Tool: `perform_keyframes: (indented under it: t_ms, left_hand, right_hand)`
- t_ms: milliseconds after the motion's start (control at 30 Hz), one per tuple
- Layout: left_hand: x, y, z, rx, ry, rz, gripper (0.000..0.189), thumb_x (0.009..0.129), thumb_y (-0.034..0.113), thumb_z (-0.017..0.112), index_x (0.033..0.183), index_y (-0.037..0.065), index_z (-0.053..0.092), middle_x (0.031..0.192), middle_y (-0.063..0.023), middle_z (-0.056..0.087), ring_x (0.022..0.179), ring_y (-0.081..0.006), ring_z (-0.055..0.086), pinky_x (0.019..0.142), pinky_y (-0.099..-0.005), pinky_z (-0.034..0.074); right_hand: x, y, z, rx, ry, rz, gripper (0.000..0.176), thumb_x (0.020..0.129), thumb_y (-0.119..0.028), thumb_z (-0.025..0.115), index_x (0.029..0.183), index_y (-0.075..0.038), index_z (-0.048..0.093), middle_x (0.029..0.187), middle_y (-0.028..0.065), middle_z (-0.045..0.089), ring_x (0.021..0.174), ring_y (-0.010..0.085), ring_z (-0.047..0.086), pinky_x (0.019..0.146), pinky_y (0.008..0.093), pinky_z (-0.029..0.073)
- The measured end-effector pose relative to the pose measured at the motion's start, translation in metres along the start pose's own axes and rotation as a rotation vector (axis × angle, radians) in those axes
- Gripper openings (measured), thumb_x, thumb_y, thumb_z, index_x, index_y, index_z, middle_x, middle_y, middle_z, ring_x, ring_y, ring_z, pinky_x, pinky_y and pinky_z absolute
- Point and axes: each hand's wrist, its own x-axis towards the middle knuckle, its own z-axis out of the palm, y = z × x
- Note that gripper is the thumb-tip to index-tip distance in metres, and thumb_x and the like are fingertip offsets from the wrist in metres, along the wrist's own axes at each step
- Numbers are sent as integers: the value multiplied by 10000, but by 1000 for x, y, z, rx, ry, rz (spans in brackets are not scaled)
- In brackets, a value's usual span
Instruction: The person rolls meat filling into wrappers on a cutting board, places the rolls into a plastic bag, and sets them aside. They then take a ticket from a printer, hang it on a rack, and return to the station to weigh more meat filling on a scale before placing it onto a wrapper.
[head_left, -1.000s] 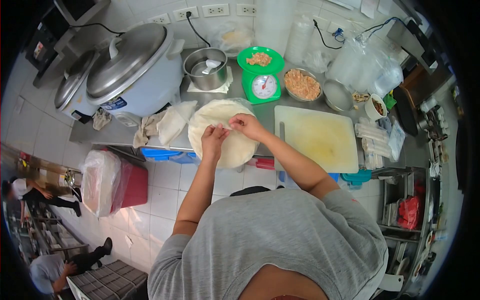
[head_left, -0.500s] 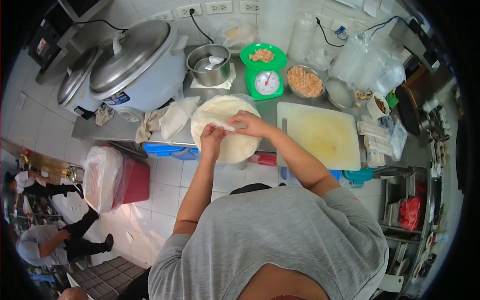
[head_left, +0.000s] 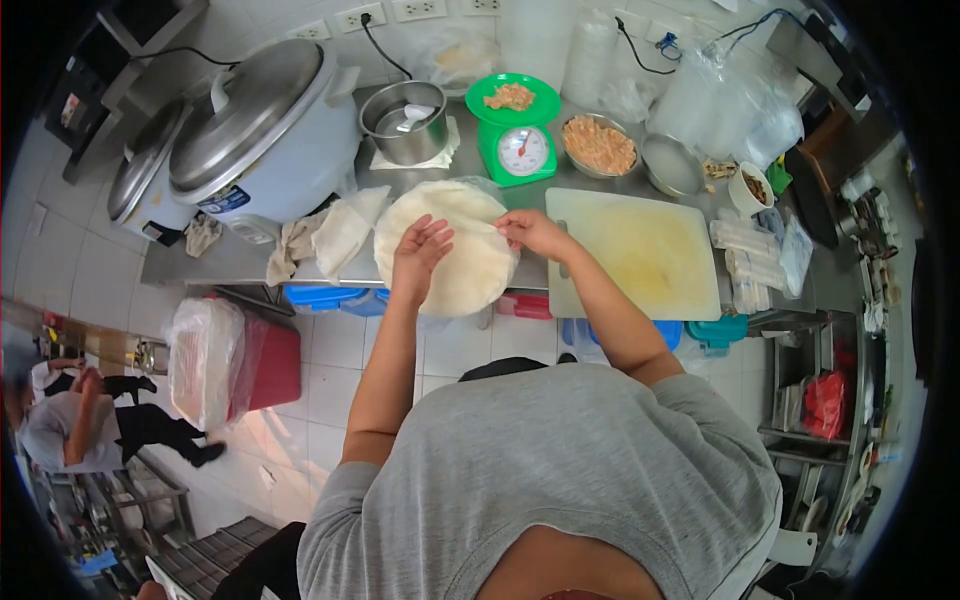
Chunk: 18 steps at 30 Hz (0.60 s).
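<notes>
A stack of pale, thin round dough wrappers (head_left: pixel 450 285) lies at the counter's front edge, partly overhanging it. My left hand (head_left: pixel 424 248) is over the left part of the stack, palm showing and fingers apart, holding nothing. At the stack's right edge, my right hand (head_left: pixel 536 234) has its thumb and fingers pinched on the edge of a wrapper. Behind the stack stands a green scale (head_left: pixel 515 145) with a small heap of pinkish minced filling (head_left: pixel 509 97) on its pan. A metal bowl of the same filling (head_left: pixel 600 146) sits to the scale's right.
A white cutting board (head_left: pixel 640 215) lies right of the stack, with wrapped rolls (head_left: pixel 752 265) beyond it. Left are cloths (head_left: pixel 350 235), a steel pot (head_left: pixel 405 125) and large cookers (head_left: pixel 260 130). A red bin (head_left: pixel 275 365) stands below. Another person (head_left: pixel 80 430) is at far left.
My hands have moved apart; the whitish folded piece they held together is no longer between them. My left fingers have opened, and my right hand has moved to the stack's right edge.
</notes>
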Motion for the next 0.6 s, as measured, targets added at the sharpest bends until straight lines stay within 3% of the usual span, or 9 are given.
perform_keyframes:
  t_ms: [133, 300, 600]
  left_hand:
    - [-8, -16, 15, 276, -115, -66, 404, 838, 53, 635, 1205, -6, 477, 1141, -121, 567, 1003, -204, 594, 830, -299, 498]
    - [-4, -49, 23, 470, -127, 24, 232, 834, 66, 659, 1034, -12, 571, 976, -56, 610, 845, -115, 582, 726, -236, 485]
    - [2, -70, 37, 616, -58, 80, 220, 812, 64, 673, 982, -33, 575, 843, -74, 644, 751, -115, 608, 664, -229, 483]
  right_hand:
    - [-4, 1, 1, 103, 4, 25, 216, 855, -57, 596, 1064, -7, 617, 896, 27, 632, 742, 92, 572, 659, 243, 483]
    - [-8, 14, -4, 99, -67, -41, 308, 823, 22, 588, 1129, 8, 572, 907, 28, 623, 785, 97, 576, 663, 253, 483]
    - [-14, -2, 11, 255, -31, 56, 326, 816, 5, 610, 1133, 29, 540, 833, 77, 634, 700, 142, 609, 655, 261, 500]
